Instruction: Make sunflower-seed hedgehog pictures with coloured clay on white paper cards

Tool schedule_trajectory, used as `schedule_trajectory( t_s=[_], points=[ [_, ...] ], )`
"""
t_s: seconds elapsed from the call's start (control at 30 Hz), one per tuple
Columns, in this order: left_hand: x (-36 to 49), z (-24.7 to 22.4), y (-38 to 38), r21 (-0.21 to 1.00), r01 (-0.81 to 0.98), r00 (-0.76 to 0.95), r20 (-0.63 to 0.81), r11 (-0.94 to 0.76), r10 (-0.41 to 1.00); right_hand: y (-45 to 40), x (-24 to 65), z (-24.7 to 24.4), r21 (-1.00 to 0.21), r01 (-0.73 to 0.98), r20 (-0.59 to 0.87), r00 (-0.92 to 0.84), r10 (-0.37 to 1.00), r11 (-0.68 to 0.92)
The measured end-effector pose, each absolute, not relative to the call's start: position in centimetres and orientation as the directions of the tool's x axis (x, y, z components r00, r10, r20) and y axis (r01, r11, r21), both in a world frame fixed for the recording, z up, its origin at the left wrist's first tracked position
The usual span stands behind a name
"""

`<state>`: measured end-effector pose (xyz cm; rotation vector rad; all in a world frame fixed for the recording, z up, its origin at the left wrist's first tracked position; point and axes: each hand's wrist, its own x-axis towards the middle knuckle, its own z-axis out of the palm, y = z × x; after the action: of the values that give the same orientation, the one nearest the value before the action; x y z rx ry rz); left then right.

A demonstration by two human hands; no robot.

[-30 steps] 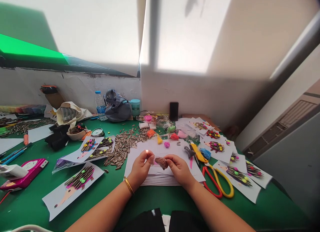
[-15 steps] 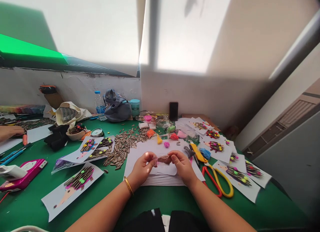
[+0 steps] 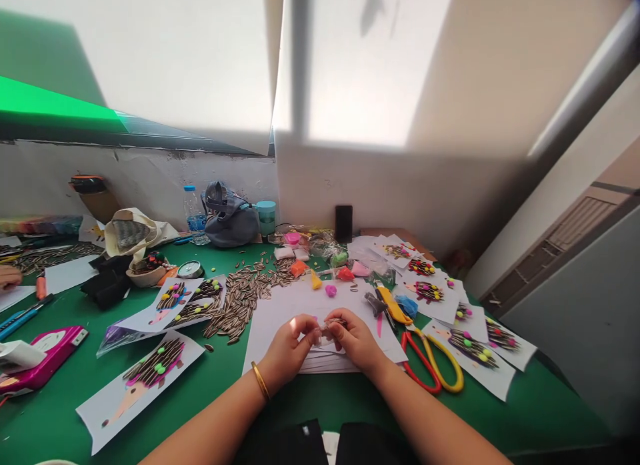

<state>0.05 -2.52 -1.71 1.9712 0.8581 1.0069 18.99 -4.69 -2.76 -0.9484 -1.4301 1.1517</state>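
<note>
My left hand point(image 3: 293, 345), with a gold bangle at the wrist, and my right hand point(image 3: 354, 339) meet over a stack of white paper point(image 3: 270, 318). Both are closed, fingertips pinching a small packet of brown clay point(image 3: 326, 331) in what looks like clear film; the fingers cover most of it. Just beyond lie a magenta clay lump point(image 3: 331, 290), a yellow one point(image 3: 315, 279) and a red one point(image 3: 345, 273). Sunflower seeds point(image 3: 240, 305) are heaped left of the paper. Scissors with red and yellow handles point(image 3: 443, 368) rest to the right.
Hedgehog pictures with seed spines lie on the left point(image 3: 143, 388) and right point(image 3: 473, 351). A phone point(image 3: 343, 223) leans on the wall near a blue-grey bag point(image 3: 230, 221) and a water bottle point(image 3: 195, 218). At the far left edge is another person's hand point(image 3: 9, 278).
My hands have come closer together, and the brown packet, stretched between them before, is now bunched and mostly covered by my fingers. The other person's hand has shifted left, partly out of view.
</note>
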Motion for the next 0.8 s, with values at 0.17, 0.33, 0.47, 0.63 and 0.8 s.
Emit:
schedule_trajectory(
  t_s=[0.17,0.33,0.47,0.63,0.8],
  points=[
    [-0.3,-2.1,-2.1,0.838,0.223,0.381,0.396,-0.499,0.836,-4.5,19.4,-3.0,-0.971,-0.068,0.236,-0.145,0.961,0.228],
    [-0.4,-2.0,-2.1,0.780,0.269,0.343,0.471,-0.565,0.813,-4.3,19.7,-2.7,-0.950,0.096,0.288,-0.098,0.953,0.297],
    [-0.4,-1.8,-2.2,0.736,0.174,0.383,0.561,-0.654,0.734,-4.4,19.8,-2.5,-0.953,0.092,0.284,-0.065,0.957,0.289],
    [-0.2,-1.6,-2.3,0.761,0.147,0.347,0.559,-0.632,0.754,-4.2,19.8,-2.9,-0.965,0.035,0.261,0.026,0.965,0.260],
    [-0.3,-1.8,-2.2,0.747,0.112,0.344,0.590,-0.656,0.730,-4.0,19.8,-3.6,-0.965,-0.126,0.238,-0.034,0.971,0.232]
  ],
)
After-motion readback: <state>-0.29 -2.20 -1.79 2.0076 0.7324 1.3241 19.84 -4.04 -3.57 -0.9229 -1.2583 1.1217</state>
